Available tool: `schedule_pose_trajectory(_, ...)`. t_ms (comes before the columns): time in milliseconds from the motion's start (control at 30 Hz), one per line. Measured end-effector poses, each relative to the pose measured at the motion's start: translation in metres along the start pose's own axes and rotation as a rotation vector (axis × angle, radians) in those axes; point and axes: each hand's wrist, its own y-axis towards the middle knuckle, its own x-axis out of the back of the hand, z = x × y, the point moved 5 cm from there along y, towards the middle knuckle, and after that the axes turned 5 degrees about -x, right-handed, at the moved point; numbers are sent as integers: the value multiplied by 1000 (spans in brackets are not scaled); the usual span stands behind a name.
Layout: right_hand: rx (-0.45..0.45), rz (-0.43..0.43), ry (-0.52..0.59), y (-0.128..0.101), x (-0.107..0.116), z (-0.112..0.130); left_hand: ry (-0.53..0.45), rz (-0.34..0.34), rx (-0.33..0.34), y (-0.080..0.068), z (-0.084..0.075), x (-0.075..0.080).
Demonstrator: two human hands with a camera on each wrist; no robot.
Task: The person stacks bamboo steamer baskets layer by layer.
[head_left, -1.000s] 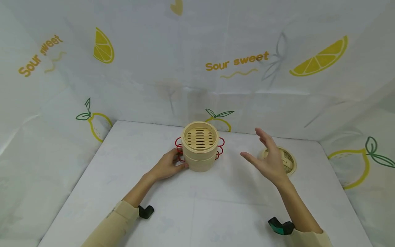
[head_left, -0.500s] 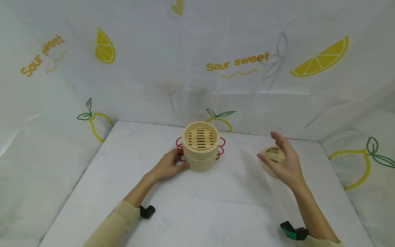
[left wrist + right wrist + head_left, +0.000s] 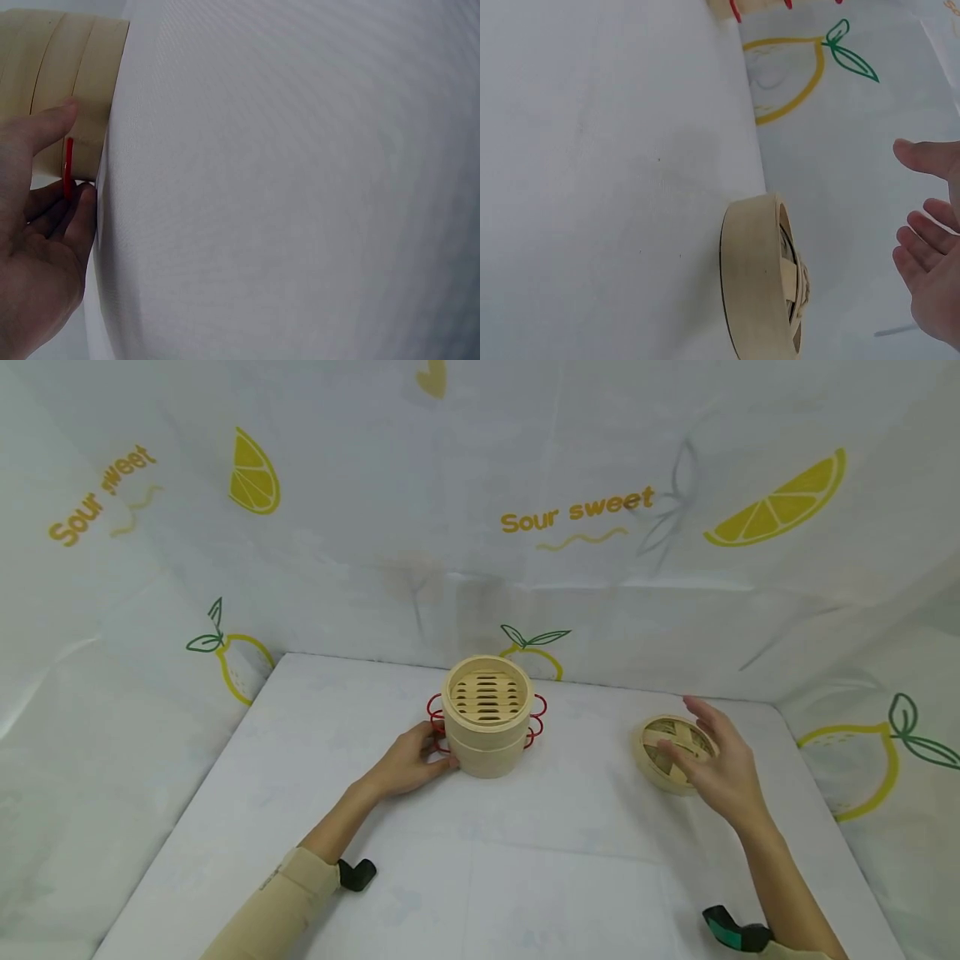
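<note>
A two-tier bamboo steamer (image 3: 486, 717) without a lid stands on a red wire trivet (image 3: 537, 720) at the middle back of the table. My left hand (image 3: 429, 755) holds its lower tier from the left. In the left wrist view the thumb (image 3: 46, 124) presses the bamboo wall (image 3: 71, 56), with a red trivet loop (image 3: 68, 166) running between thumb and curled fingers. The woven bamboo lid (image 3: 660, 758) lies flat on the table to the right. My right hand (image 3: 681, 727) hovers open just over it, fingers spread. The right wrist view shows the right hand (image 3: 924, 196) apart from the lid (image 3: 757, 281).
The white table (image 3: 480, 860) is walled on three sides by a white cloth backdrop (image 3: 480, 527) printed with lemons. Bare tabletop lies in front of the steamer and between it and the lid. Camera straps sit on both wrists.
My right hand has swung right and down from mid-air beside the steamer to just over the lid. The left hand and the steamer have stayed put.
</note>
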Motion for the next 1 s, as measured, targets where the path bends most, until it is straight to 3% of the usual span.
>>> schedule_pose_trajectory(200,3,-4,-16,-6,3,-15,-8,7,19,-1,1,-1)
schedule_pose_trajectory(500,-77,56,-47,-9,8,-47,-16,7,20,-1,1,0)
schedule_pose_trajectory(1000,-64,99,-108,-4,4,-66,-19,3,8,1,4,-1)
